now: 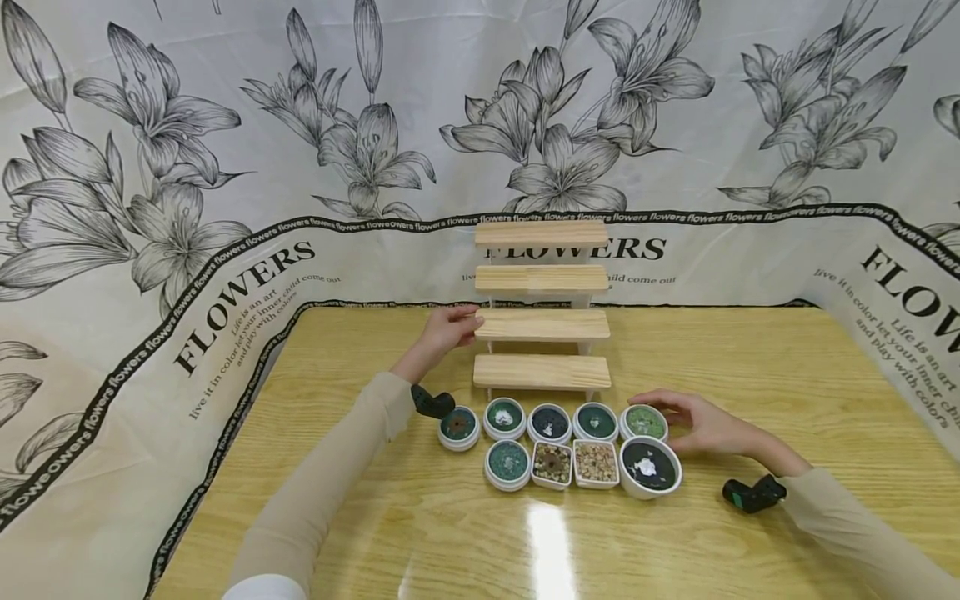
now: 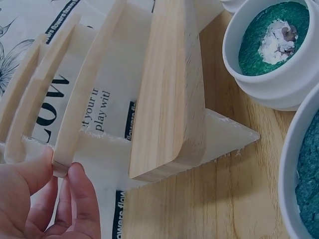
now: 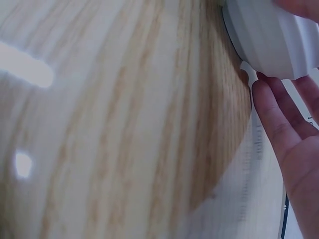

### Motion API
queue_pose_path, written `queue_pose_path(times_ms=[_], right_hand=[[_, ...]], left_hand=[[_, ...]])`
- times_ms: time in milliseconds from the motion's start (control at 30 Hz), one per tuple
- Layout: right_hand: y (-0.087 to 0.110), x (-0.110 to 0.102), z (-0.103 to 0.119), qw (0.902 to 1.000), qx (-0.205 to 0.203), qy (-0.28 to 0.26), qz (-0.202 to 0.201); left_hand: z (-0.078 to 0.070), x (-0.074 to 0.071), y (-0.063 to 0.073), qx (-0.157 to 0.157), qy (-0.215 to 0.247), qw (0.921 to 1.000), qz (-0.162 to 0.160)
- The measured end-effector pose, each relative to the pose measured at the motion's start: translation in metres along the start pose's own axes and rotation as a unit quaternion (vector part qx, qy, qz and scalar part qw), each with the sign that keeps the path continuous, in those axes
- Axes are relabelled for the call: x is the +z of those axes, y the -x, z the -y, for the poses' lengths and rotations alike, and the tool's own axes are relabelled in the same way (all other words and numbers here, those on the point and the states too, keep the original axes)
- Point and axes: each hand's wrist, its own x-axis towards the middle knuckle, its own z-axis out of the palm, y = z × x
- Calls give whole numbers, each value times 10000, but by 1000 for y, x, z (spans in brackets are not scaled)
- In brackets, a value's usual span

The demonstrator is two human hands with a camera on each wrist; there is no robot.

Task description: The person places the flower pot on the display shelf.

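A four-tier wooden step stand (image 1: 542, 323) with translucent white sides stands at the middle back of the table. My left hand (image 1: 450, 328) pinches the left end of its third step from the top; the left wrist view shows thumb and fingers on that step's end (image 2: 62, 167). On the right, my right hand (image 1: 705, 423) holds a white pot with a light green top (image 1: 645, 422), fingers on its far side, thumb nearer. Just in front stands a larger white pot with a dark filling (image 1: 651, 465). In the right wrist view my fingers (image 3: 271, 107) touch a white ridged pot (image 3: 269, 40).
Before the stand sit several white round pots with green or dark tops, including one (image 1: 457, 427) near the left sleeve. Two square pots of pebbles (image 1: 551, 463) are in the front row. Flower-printed cloth (image 1: 375, 167) hangs behind and beside the wooden table (image 1: 360, 533).
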Motion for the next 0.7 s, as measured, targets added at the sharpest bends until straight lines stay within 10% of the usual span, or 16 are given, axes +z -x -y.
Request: queue_pose_path(times_ms=[700], right_hand=[[2,-11,13,9967,431,499,-478]], left_hand=[[5,3,-2,245,174,9993,-209]])
